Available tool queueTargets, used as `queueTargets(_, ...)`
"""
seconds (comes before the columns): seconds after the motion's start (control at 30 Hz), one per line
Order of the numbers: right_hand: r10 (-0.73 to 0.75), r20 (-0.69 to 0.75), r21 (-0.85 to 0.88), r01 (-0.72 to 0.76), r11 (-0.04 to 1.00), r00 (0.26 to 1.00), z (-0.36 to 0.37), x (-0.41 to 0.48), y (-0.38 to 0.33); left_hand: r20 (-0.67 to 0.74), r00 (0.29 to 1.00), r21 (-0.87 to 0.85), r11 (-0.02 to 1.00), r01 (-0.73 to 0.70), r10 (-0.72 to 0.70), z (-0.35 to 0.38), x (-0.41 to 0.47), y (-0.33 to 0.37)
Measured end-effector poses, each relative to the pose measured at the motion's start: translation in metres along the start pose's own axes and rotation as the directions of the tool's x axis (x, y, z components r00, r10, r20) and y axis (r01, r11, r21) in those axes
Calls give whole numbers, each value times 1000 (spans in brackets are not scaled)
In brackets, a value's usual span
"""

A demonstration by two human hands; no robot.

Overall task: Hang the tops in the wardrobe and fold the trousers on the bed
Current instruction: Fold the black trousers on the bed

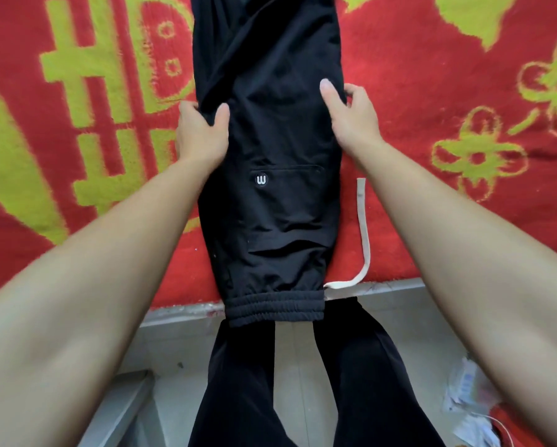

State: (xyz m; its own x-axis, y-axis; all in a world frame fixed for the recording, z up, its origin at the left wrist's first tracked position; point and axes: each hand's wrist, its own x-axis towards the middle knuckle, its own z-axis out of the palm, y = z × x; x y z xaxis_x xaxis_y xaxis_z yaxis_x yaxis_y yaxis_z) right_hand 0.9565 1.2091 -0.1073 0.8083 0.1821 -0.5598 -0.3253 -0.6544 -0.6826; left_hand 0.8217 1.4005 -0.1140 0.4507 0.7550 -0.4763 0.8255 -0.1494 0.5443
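Black trousers point(270, 130) lie lengthwise on the bed's red and yellow blanket point(431, 124), folded leg over leg, with the elastic waistband point(273, 309) at the near edge and a back pocket with a round white logo facing up. A cream drawstring point(364, 227) trails out to the right of the waist. My left hand point(199, 133) grips the trousers' left edge, thumb on top and fingers tucked under. On the right edge my right hand point(351, 114) pinches the fabric the same way. No tops or wardrobe are in view.
The bed's near edge point(180, 312) runs across the lower frame, with grey tiled floor point(296, 366) below it. My own black-trousered legs point(238, 382) stand against the bed. Crumpled paper and a thin cable point(473, 411) lie on the floor at lower right.
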Motion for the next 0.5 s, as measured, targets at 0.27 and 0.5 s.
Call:
queueTargets(0.27, 100, 107, -305, -63, 950, 989, -11, 38, -19, -26, 1000, 94, 996, -10, 12, -12, 29, 13)
queueTargets(0.5, 58, -39, -133, -63, 989, 998, -13, 69, -56, 11, 855, 416, 775, -475, 518, -8, 59, 73)
